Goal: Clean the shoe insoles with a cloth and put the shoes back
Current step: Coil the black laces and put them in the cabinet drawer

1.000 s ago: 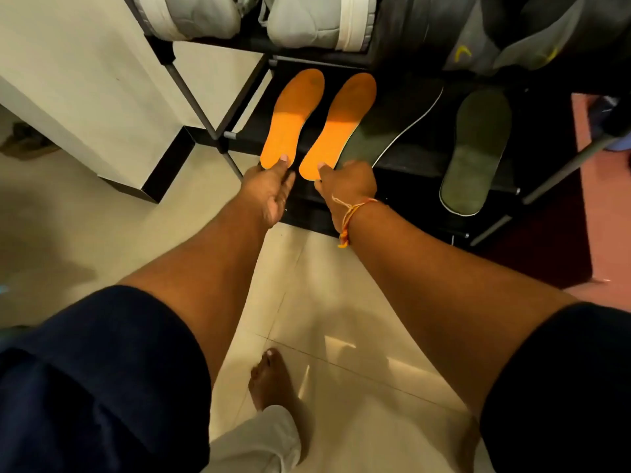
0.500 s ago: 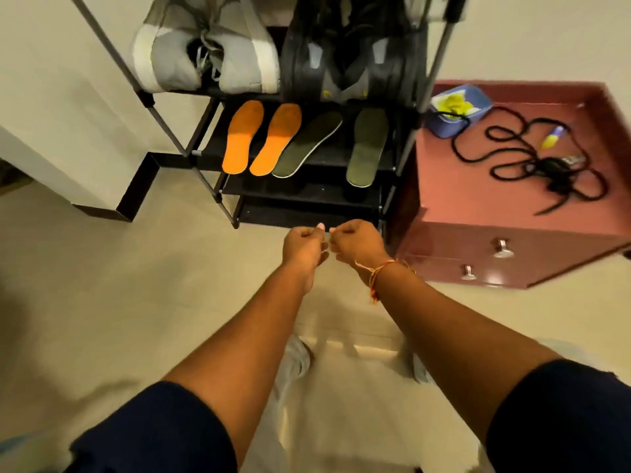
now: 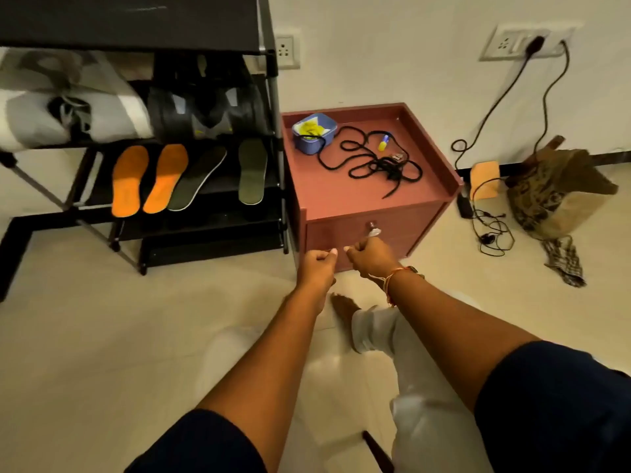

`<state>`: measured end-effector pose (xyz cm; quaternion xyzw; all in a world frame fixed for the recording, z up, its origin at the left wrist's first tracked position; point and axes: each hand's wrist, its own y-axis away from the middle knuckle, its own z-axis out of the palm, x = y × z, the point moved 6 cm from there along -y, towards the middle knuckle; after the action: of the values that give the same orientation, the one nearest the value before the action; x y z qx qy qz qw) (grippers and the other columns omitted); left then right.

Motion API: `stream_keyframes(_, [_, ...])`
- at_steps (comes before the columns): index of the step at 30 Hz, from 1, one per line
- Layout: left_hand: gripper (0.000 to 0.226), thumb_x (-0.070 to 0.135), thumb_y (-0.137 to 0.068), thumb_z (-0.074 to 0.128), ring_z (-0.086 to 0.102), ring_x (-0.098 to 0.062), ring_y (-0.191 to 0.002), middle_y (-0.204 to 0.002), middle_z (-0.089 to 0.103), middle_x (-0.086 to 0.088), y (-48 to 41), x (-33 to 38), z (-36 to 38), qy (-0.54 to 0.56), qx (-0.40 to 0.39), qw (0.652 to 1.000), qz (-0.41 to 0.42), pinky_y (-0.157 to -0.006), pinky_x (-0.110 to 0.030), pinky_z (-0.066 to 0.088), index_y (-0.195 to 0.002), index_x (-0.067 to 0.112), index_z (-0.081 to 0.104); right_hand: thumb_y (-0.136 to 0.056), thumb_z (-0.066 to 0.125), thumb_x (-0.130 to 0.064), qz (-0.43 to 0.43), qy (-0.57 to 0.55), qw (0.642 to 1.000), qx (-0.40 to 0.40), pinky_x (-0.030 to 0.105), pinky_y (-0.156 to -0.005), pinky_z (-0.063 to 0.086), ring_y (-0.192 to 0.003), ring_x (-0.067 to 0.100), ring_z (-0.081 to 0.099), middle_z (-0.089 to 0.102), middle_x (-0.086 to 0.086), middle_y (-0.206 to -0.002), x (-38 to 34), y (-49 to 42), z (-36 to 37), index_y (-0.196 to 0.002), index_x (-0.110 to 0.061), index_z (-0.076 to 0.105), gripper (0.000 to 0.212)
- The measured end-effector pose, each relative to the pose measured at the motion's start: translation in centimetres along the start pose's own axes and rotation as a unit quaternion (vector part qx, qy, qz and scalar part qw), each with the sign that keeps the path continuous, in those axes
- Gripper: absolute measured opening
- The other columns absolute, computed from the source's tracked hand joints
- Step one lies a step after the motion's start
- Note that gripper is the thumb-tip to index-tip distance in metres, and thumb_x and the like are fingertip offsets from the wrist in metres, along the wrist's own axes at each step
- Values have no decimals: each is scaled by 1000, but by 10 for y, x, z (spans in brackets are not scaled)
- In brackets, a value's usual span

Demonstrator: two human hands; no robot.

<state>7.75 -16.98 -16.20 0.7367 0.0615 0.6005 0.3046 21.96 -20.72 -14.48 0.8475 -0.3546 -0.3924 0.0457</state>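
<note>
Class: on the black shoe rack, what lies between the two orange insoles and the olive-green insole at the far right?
A dark green, pale-edged insole, lying slanted beside the right orange insole, as the head view shows.

On the shoe rack (image 3: 136,22) lie two orange insoles (image 3: 128,180) (image 3: 166,177) and two dark green insoles (image 3: 198,179) (image 3: 252,170), four in all. Right of the rack stands one red cabinet (image 3: 341,192), bearing one blue box (image 3: 314,133) and one black cord (image 3: 368,158). Two wall sockets (image 3: 286,49) (image 3: 522,42) sit rightward too.
</note>
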Motion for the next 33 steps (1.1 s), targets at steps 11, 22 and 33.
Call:
stream_keyframes(11, [31,28,-103,52,50,-19,-84,-87,53,-6,-57,-11,84,-3,-81,996,-23,-74,-36,44,-73,21,50,-95,53,-43,-21,152,988,-1,34,-66,49,-74,24,59,64,5,-75,50,-36,-61,-82,-14,63,33])
stream_keyframes(22, [26,39,-96,61,56,-18,-80,-78,55,1,-130,3,163,-80,-92,992,-27,-72,-31,44,-97,13,60,-95,52,-43,-51,167,985,17,38,-92,50,-110,24,59,61,7,-127,123,-138,-69,-134,-19,52,46])
stream_keyframes(33, [51,18,-99,61,55,-20,-113,-143,45,-4,-153,11,152,-222,-61,973,-1,-79,-21,45,-146,15,41,-94,50,-40,-153,233,959,-47,39,-96,46,-116,29,51,53,9,-132,115,-197,-8,-143,-26,44,51])
